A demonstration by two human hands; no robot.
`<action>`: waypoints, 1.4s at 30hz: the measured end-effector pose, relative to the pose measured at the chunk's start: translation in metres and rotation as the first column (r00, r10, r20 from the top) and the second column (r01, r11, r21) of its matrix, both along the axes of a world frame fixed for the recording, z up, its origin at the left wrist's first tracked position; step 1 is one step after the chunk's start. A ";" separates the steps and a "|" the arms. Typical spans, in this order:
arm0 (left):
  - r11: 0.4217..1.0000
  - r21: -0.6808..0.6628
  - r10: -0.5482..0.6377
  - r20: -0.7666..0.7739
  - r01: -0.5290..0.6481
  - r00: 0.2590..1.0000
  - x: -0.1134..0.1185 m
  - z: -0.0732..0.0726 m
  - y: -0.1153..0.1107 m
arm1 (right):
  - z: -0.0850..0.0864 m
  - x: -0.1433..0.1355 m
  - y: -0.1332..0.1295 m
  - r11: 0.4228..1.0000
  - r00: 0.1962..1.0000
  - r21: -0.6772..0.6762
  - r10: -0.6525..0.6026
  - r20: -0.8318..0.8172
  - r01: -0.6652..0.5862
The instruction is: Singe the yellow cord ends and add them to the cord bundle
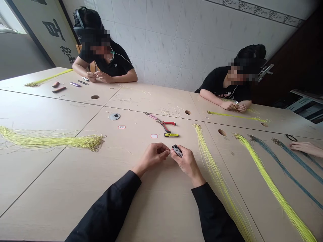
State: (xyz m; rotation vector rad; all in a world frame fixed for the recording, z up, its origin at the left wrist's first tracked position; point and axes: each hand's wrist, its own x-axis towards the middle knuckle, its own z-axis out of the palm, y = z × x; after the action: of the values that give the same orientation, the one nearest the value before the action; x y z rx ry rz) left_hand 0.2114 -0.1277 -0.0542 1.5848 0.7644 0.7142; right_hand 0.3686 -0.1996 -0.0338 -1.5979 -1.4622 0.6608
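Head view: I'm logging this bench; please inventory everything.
table: one, beige, foreground
yellow cord bundles: five-plus, both sides
teal cord bundles: several, right
pliers: one, red-handled, centre
printed case: one, yellow, centre
labels: two, white, centre
disc: one, grey, centre
purple case: one, far left
tools: two, brown, far left
wall: one, pale, behind
co-workers: two, black tops, opposite
co-worker's hand: one, right
apparent lighter: one, silver, right hand
left hand: one, black-cuffed, centre
right hand: one, black-cuffed, centre
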 end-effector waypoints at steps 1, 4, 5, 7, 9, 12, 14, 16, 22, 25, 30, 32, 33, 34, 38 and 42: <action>1.000 0.005 0.006 -0.006 -0.006 1.000 0.000 0.000 0.000 | 0.000 0.000 0.000 1.000 1.000 -0.006 0.002 0.000 -0.002; 0.999 0.037 0.015 -0.019 -0.015 1.000 -0.002 0.003 -0.001 | 0.001 0.000 -0.001 1.000 1.000 -0.018 0.007 -0.003 -0.007; 0.998 0.054 0.014 -0.021 -0.013 1.000 -0.002 0.005 -0.002 | 0.002 0.000 -0.001 1.000 1.000 -0.022 0.012 -0.004 -0.012; 0.995 0.101 0.014 -0.024 -0.012 1.000 -0.003 0.007 -0.003 | 0.002 0.001 -0.001 0.999 1.000 -0.029 0.021 -0.011 -0.021; 0.988 0.153 0.022 -0.028 -0.018 0.999 -0.003 0.009 -0.003 | 0.002 0.001 -0.001 0.999 0.999 -0.035 0.027 -0.021 -0.028; 0.981 0.189 0.039 -0.032 -0.032 0.999 -0.003 0.011 -0.004 | 0.001 0.002 -0.001 0.999 0.999 -0.036 0.033 -0.039 -0.034; 0.984 0.172 0.045 -0.025 -0.040 0.999 -0.003 0.010 -0.005 | 0.000 0.001 -0.001 0.999 0.998 -0.025 0.036 -0.060 -0.037; 0.990 0.134 0.045 -0.006 -0.044 0.999 -0.003 0.010 -0.005 | 0.001 0.001 -0.002 0.999 0.995 0.002 0.033 -0.099 -0.033; 0.998 -0.026 0.052 0.076 -0.051 0.996 -0.002 0.011 -0.004 | 0.005 -0.001 -0.004 1.000 0.961 -0.007 0.001 -0.277 -0.003; 0.997 -0.059 0.052 0.106 -0.046 0.993 -0.002 0.015 -0.006 | 0.003 -0.002 -0.003 1.000 0.960 -0.030 -0.003 -0.280 -0.006; 0.999 -0.039 0.031 0.119 -0.027 0.992 -0.002 0.020 -0.009 | 0.000 -0.004 -0.001 1.000 0.992 -0.012 -0.008 -0.129 0.006; 0.999 -0.027 0.024 0.122 -0.021 0.992 -0.002 0.020 -0.009 | -0.001 -0.005 -0.001 1.000 0.994 -0.009 -0.017 -0.112 0.016; 1.000 -0.022 0.022 0.121 -0.020 0.992 -0.002 0.020 -0.009 | 0.000 -0.005 -0.001 1.000 0.994 -0.009 -0.022 -0.106 0.021; 1.000 -0.017 0.020 0.117 -0.018 0.993 -0.002 0.020 -0.009 | 0.000 -0.005 -0.001 1.000 0.995 -0.010 -0.024 -0.097 0.023; 1.000 -0.004 0.011 0.092 -0.011 0.996 -0.003 0.020 -0.009 | 0.001 -0.005 0.000 0.999 0.998 -0.020 -0.028 -0.058 0.027; 1.000 -0.002 0.011 0.093 -0.011 0.996 -0.003 0.020 -0.009 | 0.000 -0.006 0.000 0.999 0.999 -0.036 -0.034 -0.036 0.033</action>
State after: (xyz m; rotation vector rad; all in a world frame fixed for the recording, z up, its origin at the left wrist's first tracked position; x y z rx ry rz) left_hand 0.2086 -0.1369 -0.0341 1.5356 0.7053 0.7895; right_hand 0.3624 -0.1993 -0.0335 -1.6258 -1.4012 0.6960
